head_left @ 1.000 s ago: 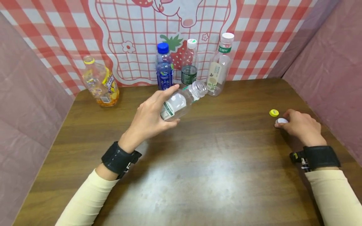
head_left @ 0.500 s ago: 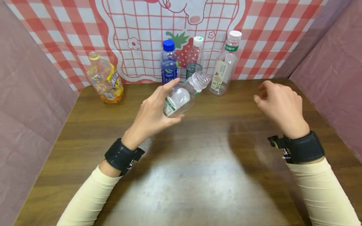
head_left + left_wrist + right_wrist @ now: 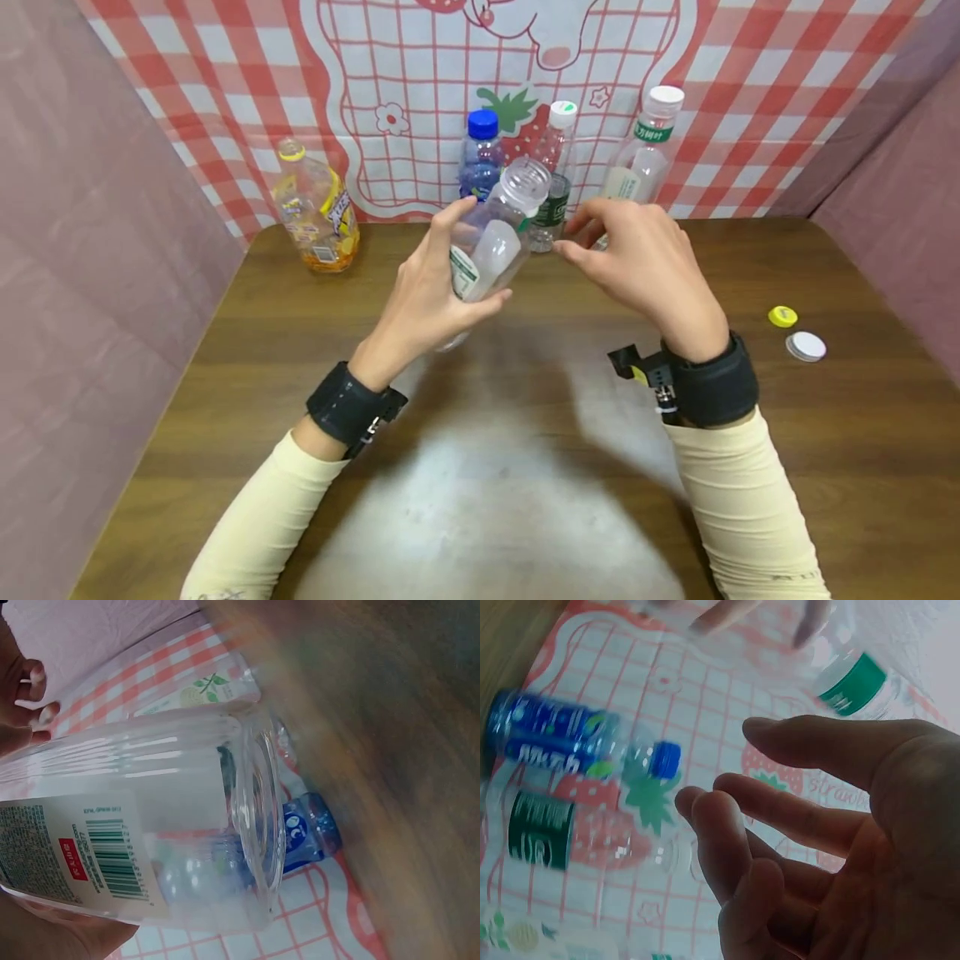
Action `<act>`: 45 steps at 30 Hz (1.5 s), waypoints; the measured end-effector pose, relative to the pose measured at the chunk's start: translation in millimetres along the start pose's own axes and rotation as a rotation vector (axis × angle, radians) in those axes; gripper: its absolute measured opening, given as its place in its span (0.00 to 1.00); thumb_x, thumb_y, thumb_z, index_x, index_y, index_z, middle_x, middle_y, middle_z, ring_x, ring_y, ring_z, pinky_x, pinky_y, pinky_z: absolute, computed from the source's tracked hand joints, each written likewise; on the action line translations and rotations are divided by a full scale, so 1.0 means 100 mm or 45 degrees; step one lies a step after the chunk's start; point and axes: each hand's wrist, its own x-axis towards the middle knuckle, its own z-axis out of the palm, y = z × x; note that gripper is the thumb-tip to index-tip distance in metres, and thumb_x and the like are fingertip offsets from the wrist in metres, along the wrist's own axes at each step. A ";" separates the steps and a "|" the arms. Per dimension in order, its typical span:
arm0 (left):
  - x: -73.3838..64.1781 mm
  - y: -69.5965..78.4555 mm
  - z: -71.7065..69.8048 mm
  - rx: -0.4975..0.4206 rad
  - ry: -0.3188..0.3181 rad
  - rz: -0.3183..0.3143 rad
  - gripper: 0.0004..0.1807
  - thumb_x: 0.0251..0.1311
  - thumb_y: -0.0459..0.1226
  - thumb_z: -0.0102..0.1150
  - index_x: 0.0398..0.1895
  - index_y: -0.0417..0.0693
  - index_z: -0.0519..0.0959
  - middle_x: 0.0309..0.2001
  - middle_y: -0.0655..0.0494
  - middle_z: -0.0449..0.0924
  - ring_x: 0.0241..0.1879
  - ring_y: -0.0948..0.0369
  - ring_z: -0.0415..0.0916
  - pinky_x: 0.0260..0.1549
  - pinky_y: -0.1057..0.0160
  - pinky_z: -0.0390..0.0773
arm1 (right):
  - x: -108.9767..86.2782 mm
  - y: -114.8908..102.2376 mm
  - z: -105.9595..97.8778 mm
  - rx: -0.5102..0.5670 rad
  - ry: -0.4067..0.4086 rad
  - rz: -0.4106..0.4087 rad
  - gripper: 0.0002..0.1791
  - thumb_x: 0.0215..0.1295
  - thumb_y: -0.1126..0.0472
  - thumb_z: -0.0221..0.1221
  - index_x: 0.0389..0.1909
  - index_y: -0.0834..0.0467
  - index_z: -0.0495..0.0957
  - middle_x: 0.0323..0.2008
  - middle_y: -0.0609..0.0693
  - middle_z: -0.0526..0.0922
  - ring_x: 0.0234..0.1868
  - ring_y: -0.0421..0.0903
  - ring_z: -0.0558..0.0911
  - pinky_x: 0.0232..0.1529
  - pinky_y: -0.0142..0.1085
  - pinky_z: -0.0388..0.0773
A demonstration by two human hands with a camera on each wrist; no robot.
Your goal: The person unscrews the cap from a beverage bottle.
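Observation:
My left hand (image 3: 427, 296) grips a clear plastic bottle (image 3: 497, 250), held tilted above the table with its uncapped mouth up and to the right. A white label with a barcode shows on this bottle (image 3: 180, 862) in the left wrist view. Just right of it is my right hand (image 3: 648, 271), holding nothing, with the fingers loosely bent and the thumb apart. In the right wrist view a gap shows between thumb and fingers (image 3: 739, 840). A white cap (image 3: 806, 347) lies on the table at the right, beside a yellow cap (image 3: 782, 317).
Along the back of the wooden table (image 3: 495, 483) stand a blue-capped bottle (image 3: 482, 154), a white-capped bottle with a dark green label (image 3: 557, 200) and a taller white-capped bottle (image 3: 651, 158). An uncapped yellow-labelled bottle (image 3: 318, 221) stands back left. A checked cloth (image 3: 412, 75) hangs behind.
My right hand has let go of the white cap beside the yellow one and moved left to near the held bottle. The left hand has tipped the bottle more upright.

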 end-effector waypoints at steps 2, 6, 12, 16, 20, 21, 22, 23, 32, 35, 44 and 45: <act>0.02 0.01 0.02 -0.008 -0.010 -0.011 0.54 0.41 0.54 0.73 0.70 0.64 0.49 0.51 0.54 0.77 0.46 0.61 0.76 0.38 0.59 0.77 | 0.00 0.00 0.00 0.032 -0.013 -0.007 0.11 0.62 0.45 0.59 0.37 0.46 0.81 0.30 0.44 0.84 0.31 0.44 0.79 0.27 0.40 0.69; 0.03 -0.01 0.03 -0.006 -0.011 -0.067 0.54 0.41 0.55 0.73 0.70 0.63 0.50 0.50 0.54 0.78 0.44 0.62 0.75 0.38 0.60 0.75 | -0.01 0.04 0.00 0.030 -0.047 -0.004 0.13 0.62 0.42 0.58 0.39 0.45 0.81 0.30 0.42 0.84 0.31 0.43 0.79 0.28 0.40 0.70; 0.07 -0.19 0.01 -0.061 0.055 -0.193 0.55 0.40 0.53 0.75 0.69 0.68 0.49 0.52 0.53 0.78 0.43 0.61 0.76 0.37 0.61 0.78 | -0.06 0.14 -0.01 0.016 -0.053 0.001 0.14 0.63 0.41 0.56 0.39 0.45 0.81 0.31 0.42 0.85 0.31 0.43 0.80 0.27 0.40 0.70; 0.16 -0.22 -0.07 -0.258 0.169 -0.382 0.54 0.43 0.45 0.74 0.70 0.65 0.48 0.56 0.49 0.75 0.49 0.57 0.77 0.44 0.59 0.79 | -0.08 0.20 -0.01 0.014 -0.051 -0.007 0.14 0.64 0.42 0.56 0.38 0.46 0.81 0.31 0.43 0.85 0.30 0.44 0.80 0.26 0.39 0.71; 0.31 -0.43 -0.11 -0.431 0.322 -0.472 0.54 0.45 0.39 0.73 0.71 0.61 0.47 0.57 0.44 0.73 0.52 0.51 0.75 0.49 0.59 0.79 | -0.06 0.23 0.00 0.036 -0.040 -0.013 0.15 0.64 0.41 0.56 0.38 0.47 0.81 0.31 0.45 0.85 0.29 0.45 0.80 0.25 0.39 0.70; 0.35 -0.54 -0.10 -0.433 0.353 -0.469 0.54 0.45 0.40 0.73 0.71 0.62 0.47 0.57 0.44 0.73 0.52 0.52 0.75 0.49 0.60 0.79 | -0.06 0.24 0.01 0.044 -0.040 -0.012 0.15 0.64 0.41 0.56 0.38 0.48 0.81 0.31 0.45 0.85 0.28 0.45 0.79 0.25 0.39 0.70; 0.39 -0.65 -0.08 -0.399 0.378 -0.468 0.54 0.44 0.42 0.73 0.71 0.62 0.47 0.56 0.45 0.73 0.53 0.52 0.74 0.49 0.61 0.78 | -0.06 0.24 0.01 0.047 -0.042 -0.010 0.16 0.64 0.41 0.56 0.38 0.48 0.81 0.31 0.45 0.85 0.29 0.45 0.79 0.25 0.39 0.70; 0.43 -0.75 -0.06 -0.362 0.397 -0.477 0.55 0.44 0.44 0.74 0.71 0.63 0.47 0.57 0.46 0.72 0.54 0.54 0.73 0.50 0.61 0.76 | -0.05 0.24 0.01 0.051 -0.043 -0.009 0.16 0.64 0.41 0.55 0.38 0.48 0.81 0.31 0.45 0.85 0.28 0.45 0.79 0.25 0.38 0.70; 0.73 -1.21 0.01 -0.082 0.460 -0.534 0.55 0.39 0.50 0.74 0.70 0.64 0.49 0.55 0.50 0.73 0.54 0.63 0.69 0.52 0.61 0.70 | -0.07 0.27 0.02 0.062 -0.055 0.016 0.17 0.65 0.41 0.54 0.38 0.48 0.82 0.31 0.46 0.85 0.28 0.45 0.79 0.24 0.38 0.71; 0.76 -1.27 0.01 -0.027 0.450 -0.580 0.55 0.39 0.48 0.73 0.70 0.62 0.49 0.61 0.52 0.70 0.57 0.62 0.68 0.55 0.61 0.69 | -0.07 0.28 0.03 0.070 -0.057 0.010 0.17 0.65 0.41 0.54 0.38 0.48 0.82 0.32 0.45 0.85 0.29 0.45 0.80 0.24 0.38 0.71; 0.77 -1.39 0.04 0.053 0.403 -0.674 0.54 0.41 0.45 0.73 0.70 0.60 0.49 0.68 0.55 0.63 0.60 0.61 0.65 0.57 0.63 0.68 | -0.06 0.28 -0.01 0.049 -0.047 0.012 0.16 0.65 0.40 0.53 0.37 0.46 0.81 0.32 0.45 0.85 0.30 0.45 0.80 0.25 0.39 0.71; 0.77 -1.40 0.04 0.055 0.405 -0.680 0.54 0.41 0.45 0.73 0.70 0.60 0.49 0.67 0.55 0.63 0.60 0.61 0.65 0.57 0.63 0.68 | -0.05 0.28 -0.01 0.048 -0.048 0.012 0.17 0.65 0.40 0.53 0.37 0.47 0.81 0.32 0.45 0.85 0.30 0.45 0.80 0.25 0.39 0.71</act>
